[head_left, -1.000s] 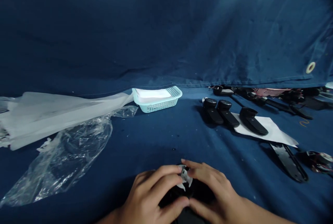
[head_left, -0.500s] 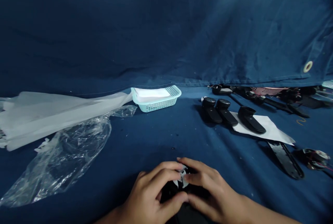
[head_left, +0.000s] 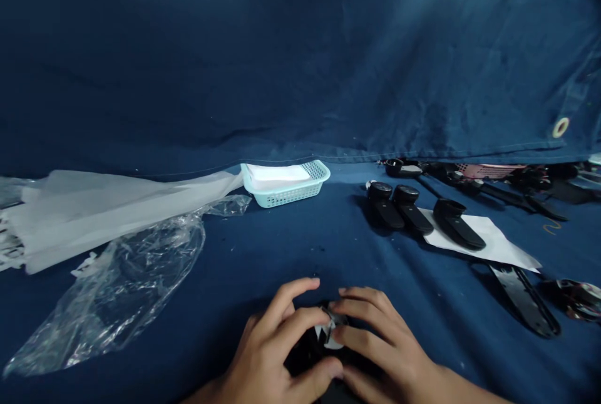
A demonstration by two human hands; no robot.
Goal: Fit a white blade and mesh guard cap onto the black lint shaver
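Observation:
Low in the middle of the view, my left hand (head_left: 277,354) and my right hand (head_left: 392,344) close around a black plastic housing (head_left: 303,351). A small light grey piece (head_left: 333,336) sits at its upper end. Fingertips of both hands touch this piece, while the left index finger is lifted clear of it. The left thumb presses against the near side of the housing. Much of the housing is hidden under the palms and fingers, so its full shape cannot be made out.
Ahead stands a light blue basket (head_left: 293,196) holding white sheets. At left lie white plastic bags (head_left: 126,200) and a crumpled clear bag (head_left: 141,285). Rightward are black L-shaped housings (head_left: 385,207), white paper (head_left: 498,244), a long black shell (head_left: 526,297) and wired parts (head_left: 582,297). A blue curtain (head_left: 282,59) hangs behind.
My left index finger has risen off the grey piece, and the right fingers have spread a little over it. The whole view has shifted slightly.

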